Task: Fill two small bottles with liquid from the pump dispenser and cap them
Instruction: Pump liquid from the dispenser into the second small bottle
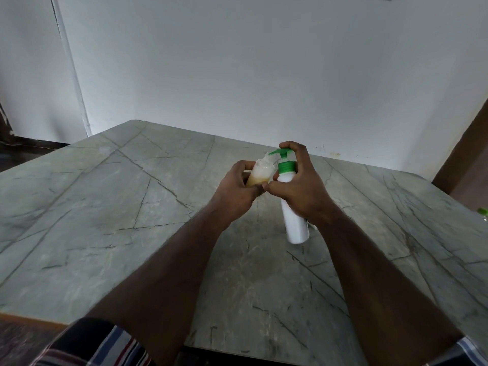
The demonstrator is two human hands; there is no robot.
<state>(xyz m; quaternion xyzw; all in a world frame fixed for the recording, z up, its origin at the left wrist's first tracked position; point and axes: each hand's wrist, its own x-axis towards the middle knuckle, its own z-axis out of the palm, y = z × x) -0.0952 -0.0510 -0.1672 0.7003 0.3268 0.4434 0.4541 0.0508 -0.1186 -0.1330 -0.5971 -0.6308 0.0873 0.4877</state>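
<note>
My left hand grips a small clear bottle partly filled with yellowish liquid, its open mouth held up under the green nozzle. My right hand holds the white pump dispenser round its neck, tilted, with a finger on top of the green pump head. The dispenser's base is lifted off or just touching the table. The two hands touch at the thumbs. No caps are visible.
The grey marble-patterned table stretches out to the left and front. A small green-topped object shows at the right edge of the frame. A white wall stands behind the table; a brown frame is at far right.
</note>
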